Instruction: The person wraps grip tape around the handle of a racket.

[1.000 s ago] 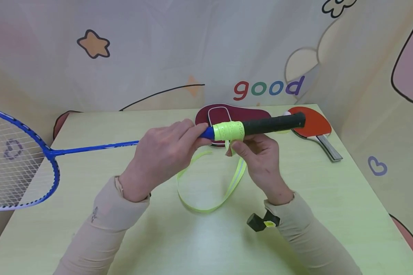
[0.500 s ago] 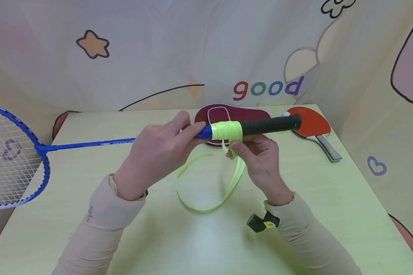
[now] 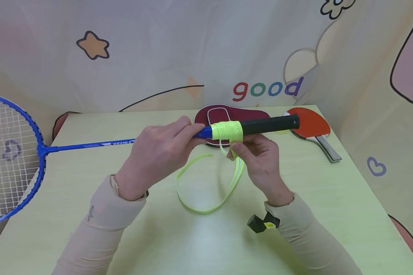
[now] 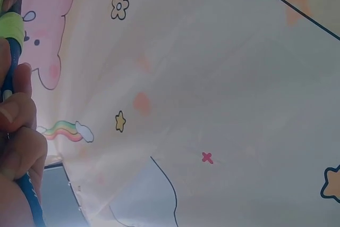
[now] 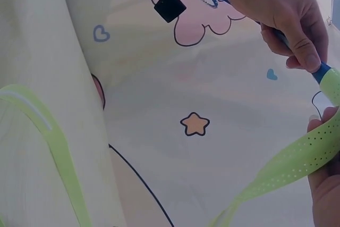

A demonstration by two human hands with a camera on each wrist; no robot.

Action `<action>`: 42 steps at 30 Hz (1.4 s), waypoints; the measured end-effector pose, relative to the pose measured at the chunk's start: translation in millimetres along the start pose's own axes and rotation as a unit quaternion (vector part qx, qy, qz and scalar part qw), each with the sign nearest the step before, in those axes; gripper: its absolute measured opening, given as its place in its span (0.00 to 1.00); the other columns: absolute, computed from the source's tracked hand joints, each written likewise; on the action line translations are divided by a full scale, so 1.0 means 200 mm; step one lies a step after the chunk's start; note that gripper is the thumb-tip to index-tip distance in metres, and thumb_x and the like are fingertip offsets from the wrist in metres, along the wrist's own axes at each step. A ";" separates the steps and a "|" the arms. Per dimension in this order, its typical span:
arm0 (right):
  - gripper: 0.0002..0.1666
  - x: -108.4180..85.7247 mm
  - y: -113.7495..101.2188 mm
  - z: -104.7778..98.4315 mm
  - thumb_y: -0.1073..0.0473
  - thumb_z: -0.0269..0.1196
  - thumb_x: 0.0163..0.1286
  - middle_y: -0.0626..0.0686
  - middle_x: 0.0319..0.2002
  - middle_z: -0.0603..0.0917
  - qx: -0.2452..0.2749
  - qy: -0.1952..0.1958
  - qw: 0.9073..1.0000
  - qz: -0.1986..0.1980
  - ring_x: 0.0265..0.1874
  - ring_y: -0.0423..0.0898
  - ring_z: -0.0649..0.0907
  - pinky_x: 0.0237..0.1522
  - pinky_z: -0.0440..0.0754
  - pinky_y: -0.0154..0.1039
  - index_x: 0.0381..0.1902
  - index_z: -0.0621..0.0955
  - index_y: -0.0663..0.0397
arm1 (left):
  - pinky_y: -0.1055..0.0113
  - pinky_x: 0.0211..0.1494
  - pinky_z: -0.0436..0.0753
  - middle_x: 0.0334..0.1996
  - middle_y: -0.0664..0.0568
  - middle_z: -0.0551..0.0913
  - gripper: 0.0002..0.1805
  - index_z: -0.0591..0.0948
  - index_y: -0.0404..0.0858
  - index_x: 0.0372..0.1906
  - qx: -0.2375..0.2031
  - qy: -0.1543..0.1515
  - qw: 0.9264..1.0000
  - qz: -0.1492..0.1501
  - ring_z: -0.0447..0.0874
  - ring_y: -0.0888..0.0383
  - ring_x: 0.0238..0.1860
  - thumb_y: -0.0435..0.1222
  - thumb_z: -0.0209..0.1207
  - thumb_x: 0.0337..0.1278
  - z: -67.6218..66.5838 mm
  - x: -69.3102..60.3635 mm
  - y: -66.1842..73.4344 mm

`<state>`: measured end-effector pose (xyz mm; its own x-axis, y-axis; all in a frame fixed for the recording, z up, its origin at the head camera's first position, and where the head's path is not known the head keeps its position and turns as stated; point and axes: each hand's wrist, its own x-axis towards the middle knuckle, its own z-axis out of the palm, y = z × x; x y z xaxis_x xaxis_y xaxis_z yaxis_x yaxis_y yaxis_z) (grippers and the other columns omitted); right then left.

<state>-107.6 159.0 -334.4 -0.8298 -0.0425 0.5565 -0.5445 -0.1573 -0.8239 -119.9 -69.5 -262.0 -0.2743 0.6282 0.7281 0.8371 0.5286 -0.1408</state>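
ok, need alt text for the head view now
A person's left hand grips a blue badminton racket while the right hand pinches yellow-green tape wound round part of its black handle, the loose length looping below. Behind, a maroon case and a red table tennis paddle lie on a table.

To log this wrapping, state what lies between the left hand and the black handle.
In the head view: the racket's blue cone, then yellow-green tape wound in a band.
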 end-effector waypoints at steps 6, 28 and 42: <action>0.13 0.00 0.00 0.00 0.56 0.68 0.64 0.51 0.33 0.86 0.003 -0.002 1.000 0.001 0.27 0.46 0.85 0.39 0.84 0.39 0.44 0.83 0.56 | 0.70 0.13 0.65 0.25 0.50 0.76 0.14 0.82 0.30 0.41 -0.001 -0.002 1.000 0.001 0.65 0.61 0.12 0.38 0.65 0.60 0.01 0.00 0.01; 0.17 0.01 0.00 -0.01 0.53 0.69 0.61 0.50 0.34 0.87 -0.010 -0.004 1.000 -0.022 0.28 0.46 0.85 0.38 0.84 0.39 0.47 0.83 0.53 | 0.70 0.12 0.61 0.18 0.54 0.70 0.16 0.77 0.33 0.37 0.000 -0.020 1.000 0.005 0.60 0.62 0.10 0.43 0.63 0.62 0.02 -0.02 0.00; 0.19 0.01 -0.02 0.00 0.53 0.67 0.64 0.51 0.30 0.85 -0.025 -0.005 0.999 -0.020 0.26 0.45 0.82 0.37 0.83 0.37 0.42 0.81 0.65 | 0.71 0.11 0.59 0.29 0.47 0.69 0.16 0.83 0.28 0.47 0.022 0.004 1.000 -0.008 0.62 0.61 0.13 0.36 0.64 0.61 0.01 -0.01 0.00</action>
<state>-107.2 158.7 -330.9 -0.8054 -0.0479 0.5908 -0.5837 -0.1093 -0.8046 -120.4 -70.1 -265.4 -0.2838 0.6140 0.7365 0.8111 0.5634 -0.1571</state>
